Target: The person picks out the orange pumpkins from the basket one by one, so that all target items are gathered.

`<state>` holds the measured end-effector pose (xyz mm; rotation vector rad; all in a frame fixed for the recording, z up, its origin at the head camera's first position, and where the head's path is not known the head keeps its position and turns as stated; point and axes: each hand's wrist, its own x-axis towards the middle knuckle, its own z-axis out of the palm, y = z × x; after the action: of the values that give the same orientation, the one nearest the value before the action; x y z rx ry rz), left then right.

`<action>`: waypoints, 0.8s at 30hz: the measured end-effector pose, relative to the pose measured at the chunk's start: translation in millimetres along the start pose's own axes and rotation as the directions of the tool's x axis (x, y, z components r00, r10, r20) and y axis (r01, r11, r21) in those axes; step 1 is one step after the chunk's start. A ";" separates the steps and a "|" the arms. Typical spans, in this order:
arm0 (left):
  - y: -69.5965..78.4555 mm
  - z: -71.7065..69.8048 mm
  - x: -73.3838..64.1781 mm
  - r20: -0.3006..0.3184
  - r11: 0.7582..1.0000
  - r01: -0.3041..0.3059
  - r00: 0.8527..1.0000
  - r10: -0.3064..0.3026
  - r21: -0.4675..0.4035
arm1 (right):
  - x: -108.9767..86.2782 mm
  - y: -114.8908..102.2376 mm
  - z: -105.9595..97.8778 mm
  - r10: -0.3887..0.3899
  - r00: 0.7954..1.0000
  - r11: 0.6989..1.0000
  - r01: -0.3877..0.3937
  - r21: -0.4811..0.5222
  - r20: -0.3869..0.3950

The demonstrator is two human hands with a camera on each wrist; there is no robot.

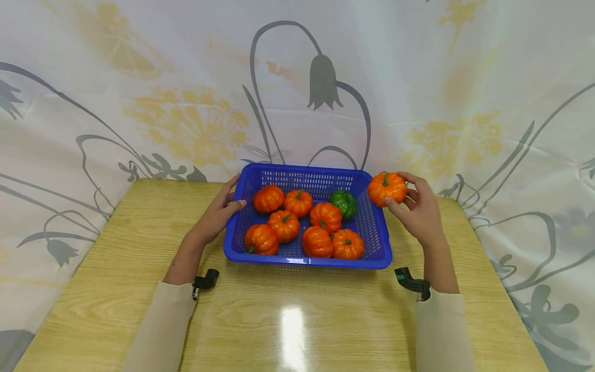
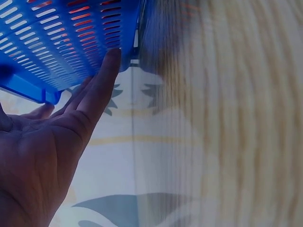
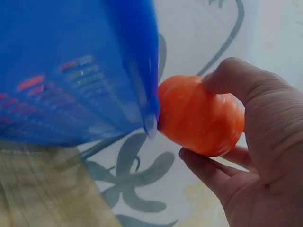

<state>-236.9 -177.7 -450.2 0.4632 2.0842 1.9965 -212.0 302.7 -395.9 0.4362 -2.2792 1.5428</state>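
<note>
A blue plastic basket (image 1: 307,262) with slotted walls stands toward the back of the table. Several small orange pumpkins (image 1: 317,241) lie in it, along with one green pumpkin (image 1: 343,204) near its right end. My left hand (image 1: 215,217) holds the basket's left side, thumb at the rim and fingers along the outer wall (image 2: 71,42). Beside the right rim, my right hand (image 1: 420,206) grips another orange pumpkin (image 1: 387,189) between thumb and fingers. In the right wrist view this pumpkin (image 3: 199,116) overlaps the basket's outer edge, its stem hidden.
The wood-grain table (image 1: 246,315) extends in front of and beside the basket. Close behind it hangs a pale curtain (image 1: 400,77) with grey and yellow flower prints. Each wrist wears a small black camera mount (image 1: 411,281).
</note>
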 end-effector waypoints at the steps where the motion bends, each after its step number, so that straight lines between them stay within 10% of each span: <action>1: -0.2 0.0 0.1 0.000 1.000 0.001 1.000 -0.001 0.002 | -0.4 2.2 -1.3 0.020 1.000 1.000 -0.020 0.018 -0.012; 24: -0.2 0.3 0.0 0.001 1.000 -0.001 1.000 0.001 -0.010 | -14.3 53.2 -7.1 0.392 0.908 0.920 -0.387 0.063 -0.146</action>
<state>-236.8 -177.4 -450.4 0.4634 2.0732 2.0056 -221.8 329.2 -443.7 -0.1458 -2.3158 1.7271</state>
